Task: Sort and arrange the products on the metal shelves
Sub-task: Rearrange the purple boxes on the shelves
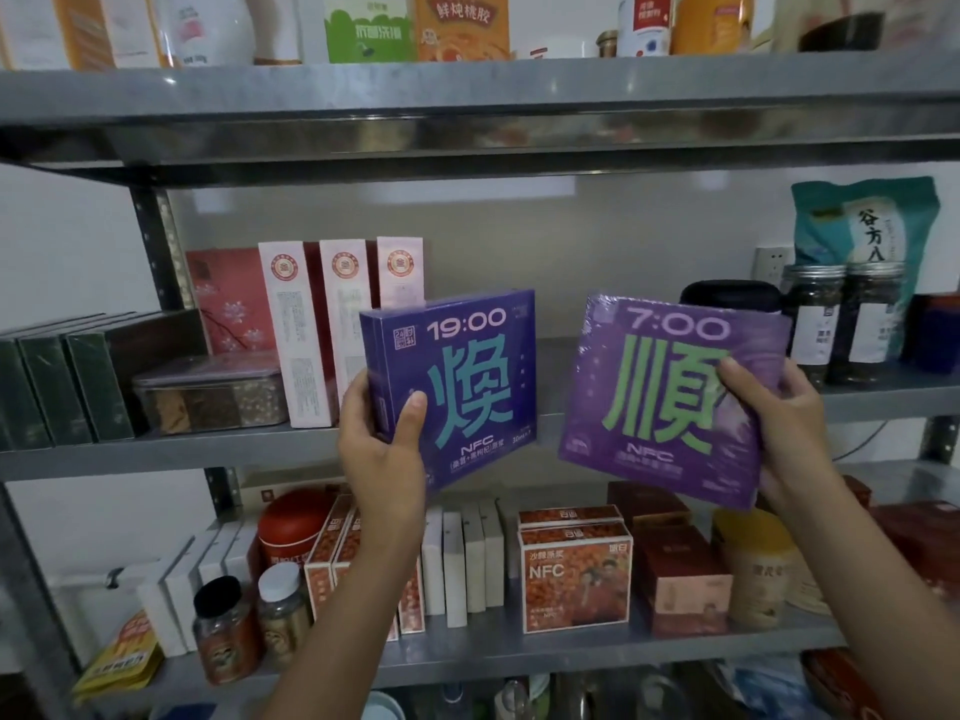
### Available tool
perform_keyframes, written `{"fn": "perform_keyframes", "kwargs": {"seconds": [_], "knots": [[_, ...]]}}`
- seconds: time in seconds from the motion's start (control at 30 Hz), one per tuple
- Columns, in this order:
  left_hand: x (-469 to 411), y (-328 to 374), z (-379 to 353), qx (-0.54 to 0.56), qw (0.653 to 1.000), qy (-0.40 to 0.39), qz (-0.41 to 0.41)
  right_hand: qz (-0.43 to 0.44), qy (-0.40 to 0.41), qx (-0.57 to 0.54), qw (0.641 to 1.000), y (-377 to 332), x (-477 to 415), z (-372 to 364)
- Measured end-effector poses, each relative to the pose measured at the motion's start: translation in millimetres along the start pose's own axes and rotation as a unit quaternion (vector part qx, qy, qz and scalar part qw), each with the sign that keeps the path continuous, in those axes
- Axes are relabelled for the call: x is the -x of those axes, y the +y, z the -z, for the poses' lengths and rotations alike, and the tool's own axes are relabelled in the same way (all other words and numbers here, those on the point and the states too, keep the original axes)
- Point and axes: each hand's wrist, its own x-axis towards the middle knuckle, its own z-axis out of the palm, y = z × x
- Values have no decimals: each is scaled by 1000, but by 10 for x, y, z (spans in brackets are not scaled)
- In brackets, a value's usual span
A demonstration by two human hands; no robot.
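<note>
Gripping the dark blue box (462, 356) marked 19:00 by its lower left corner, the left hand (382, 454) pinched it with its fingers (413, 415), one laid across the printed front and the rest curled behind, out of sight. That box stood upright in the air in front of the middle shelf (156, 452), just ahead of the pink-and-white cartons (311, 330). It looked like a stiff, light card carton that would bear a pinch at an edge without crushing. To its right and apart from it, the purple box (670, 402) marked 7:00 hung tilted, its top leaning right, also off the shelf. Its glossy film wrap was crinkled and probably slippery, so a hold spanning the edge seemed safer than a fingertip pinch. The right hand (779, 439) clasped its right side, fingers wrapped over the edge onto the front face and the palm under the lower corner.
</note>
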Motion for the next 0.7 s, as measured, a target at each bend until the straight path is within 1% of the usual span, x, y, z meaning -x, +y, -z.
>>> {"fn": "perform_keyframes", "kwargs": {"seconds": [0.07,0.2,0.33,0.4,0.53,0.7], "knots": [[-31,-4,-141,2,1000,-9,-3,-24,15,-8,1000,79,76,167],[-202,-28,-480,-13,1000,-26,-10,-75,8,15,997,227,208,364],[-410,-152,-736,-52,997,-63,-2,-92,1,37,995,302,276,410],[-484,-247,-800,-71,993,-89,19,-99,0,38,994,319,285,407],[-634,-406,-813,-61,988,-122,72,-117,-15,33,992,357,288,390],[-767,-449,-832,-76,983,-129,103,-131,-22,50,990,441,302,310]]}}
